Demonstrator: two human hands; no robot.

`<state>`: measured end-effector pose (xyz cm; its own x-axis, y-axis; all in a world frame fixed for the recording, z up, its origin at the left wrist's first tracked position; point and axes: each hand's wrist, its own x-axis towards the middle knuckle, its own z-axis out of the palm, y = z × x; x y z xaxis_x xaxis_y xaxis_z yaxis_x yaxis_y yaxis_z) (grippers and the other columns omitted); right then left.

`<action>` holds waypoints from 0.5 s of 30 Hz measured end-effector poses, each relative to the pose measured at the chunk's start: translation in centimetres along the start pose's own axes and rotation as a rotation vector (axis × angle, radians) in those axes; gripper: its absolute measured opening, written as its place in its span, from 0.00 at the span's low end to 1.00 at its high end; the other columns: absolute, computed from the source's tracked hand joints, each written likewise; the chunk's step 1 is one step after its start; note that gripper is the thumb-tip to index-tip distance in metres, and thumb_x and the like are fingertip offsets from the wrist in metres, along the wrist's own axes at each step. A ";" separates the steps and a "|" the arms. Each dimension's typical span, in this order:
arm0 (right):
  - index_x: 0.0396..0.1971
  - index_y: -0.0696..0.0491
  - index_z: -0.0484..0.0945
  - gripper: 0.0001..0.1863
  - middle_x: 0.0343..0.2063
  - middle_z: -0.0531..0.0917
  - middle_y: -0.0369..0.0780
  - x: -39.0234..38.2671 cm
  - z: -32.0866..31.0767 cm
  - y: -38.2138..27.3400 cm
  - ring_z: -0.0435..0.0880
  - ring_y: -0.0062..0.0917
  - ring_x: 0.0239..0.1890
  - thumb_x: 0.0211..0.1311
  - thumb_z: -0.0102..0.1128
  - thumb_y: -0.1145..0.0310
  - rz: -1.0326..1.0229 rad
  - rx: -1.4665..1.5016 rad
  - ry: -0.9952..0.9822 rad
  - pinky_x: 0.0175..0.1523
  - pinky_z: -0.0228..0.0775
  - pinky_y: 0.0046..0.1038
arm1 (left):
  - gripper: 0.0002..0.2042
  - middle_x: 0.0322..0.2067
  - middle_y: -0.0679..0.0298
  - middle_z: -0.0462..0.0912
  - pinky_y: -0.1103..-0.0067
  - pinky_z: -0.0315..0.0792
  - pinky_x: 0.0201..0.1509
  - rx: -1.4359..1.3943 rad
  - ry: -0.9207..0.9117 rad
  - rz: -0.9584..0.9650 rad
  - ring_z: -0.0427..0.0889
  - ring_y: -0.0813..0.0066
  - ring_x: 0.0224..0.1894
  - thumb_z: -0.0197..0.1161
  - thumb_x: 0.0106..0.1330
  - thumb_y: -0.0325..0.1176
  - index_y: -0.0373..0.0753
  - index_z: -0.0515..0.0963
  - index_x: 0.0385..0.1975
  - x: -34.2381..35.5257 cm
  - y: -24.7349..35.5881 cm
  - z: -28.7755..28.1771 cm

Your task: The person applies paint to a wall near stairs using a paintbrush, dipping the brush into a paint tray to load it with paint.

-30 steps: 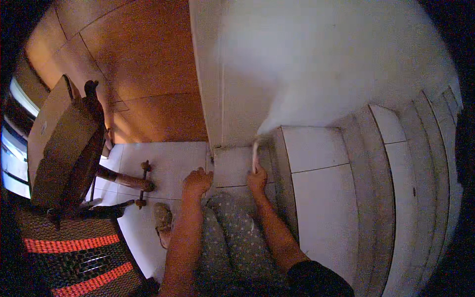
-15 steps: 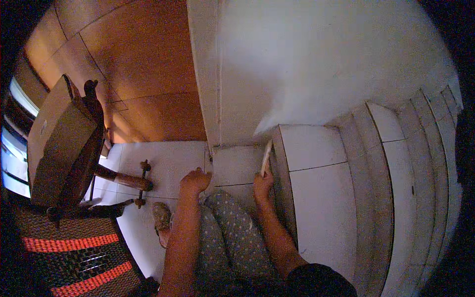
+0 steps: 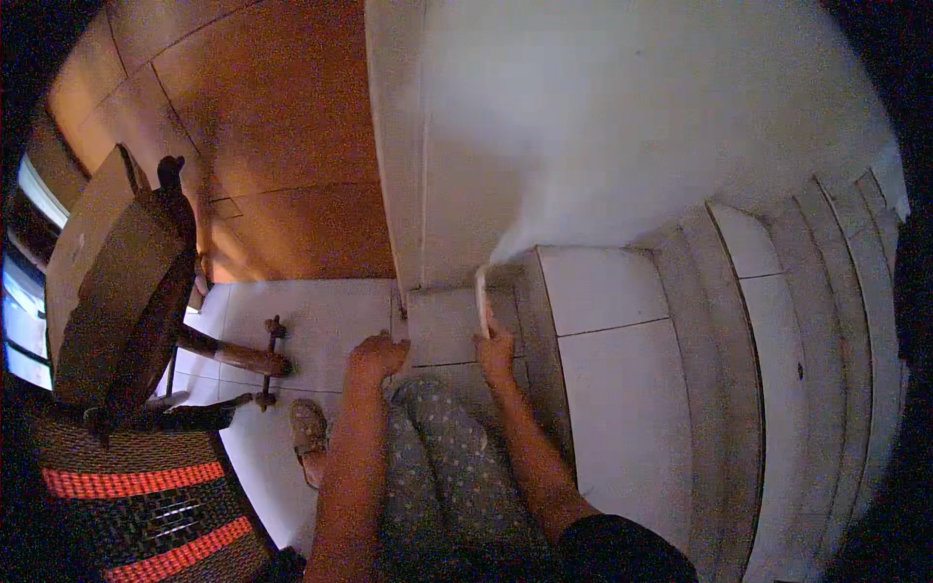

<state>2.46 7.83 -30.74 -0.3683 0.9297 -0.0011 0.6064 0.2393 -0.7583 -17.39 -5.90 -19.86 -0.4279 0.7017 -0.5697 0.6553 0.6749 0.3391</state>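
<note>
My right hand is closed around the lower end of a slim, long white object, held upright in front of the lowest stair's edge. It is seen nearly edge-on, and its kind is not clear. Over the white tiled floor, my left hand has its fingers curled in loosely, knuckles up. What it holds, if anything, is hidden. Below both hands are my legs in grey dotted trousers, with a sandalled foot at the left.
White-tiled stairs climb along the right beside a pale wall. A wooden door or panel stands at the far left. Nearer on the left are a cardboard box, a wooden chair part and a woven seat with red stripes.
The right hand and white object have moved left, away from the stair edge, and the object now stands more upright. The left hand has shifted slightly left; the whole view has moved a little.
</note>
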 end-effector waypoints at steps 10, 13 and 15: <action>0.56 0.57 0.63 0.32 0.45 0.75 0.39 -3.1 -4.8 -6.3 0.73 0.23 0.41 0.44 0.51 0.85 0.104 0.412 0.259 0.45 0.64 0.22 | 0.31 0.53 0.47 0.66 0.65 0.60 0.59 0.000 -0.074 -0.076 0.67 0.53 0.55 0.44 0.58 0.54 0.32 0.63 0.53 -2.9 1.5 -2.5; 0.55 0.57 0.64 0.32 0.44 0.75 0.39 -2.4 -4.4 -9.3 0.74 0.24 0.41 0.44 0.50 0.85 0.142 0.452 0.267 0.46 0.64 0.22 | 0.32 0.53 0.47 0.67 0.64 0.60 0.58 0.038 -0.028 -0.005 0.67 0.53 0.55 0.44 0.59 0.54 0.33 0.63 0.54 -0.3 -2.8 -0.7; 0.55 0.58 0.64 0.31 0.44 0.76 0.40 -1.2 -4.1 -8.8 0.74 0.24 0.41 0.44 0.50 0.85 0.173 0.474 0.281 0.46 0.64 0.22 | 0.32 0.53 0.47 0.67 0.64 0.60 0.58 0.014 -0.061 -0.046 0.67 0.53 0.55 0.44 0.58 0.55 0.33 0.63 0.54 -0.7 -1.7 -1.0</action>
<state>0.47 5.72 -21.40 -0.0508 0.9983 -0.0270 0.2349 -0.0143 -0.9719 -18.87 -7.32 -19.33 -0.4189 0.6545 -0.6294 0.6444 0.7026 0.3018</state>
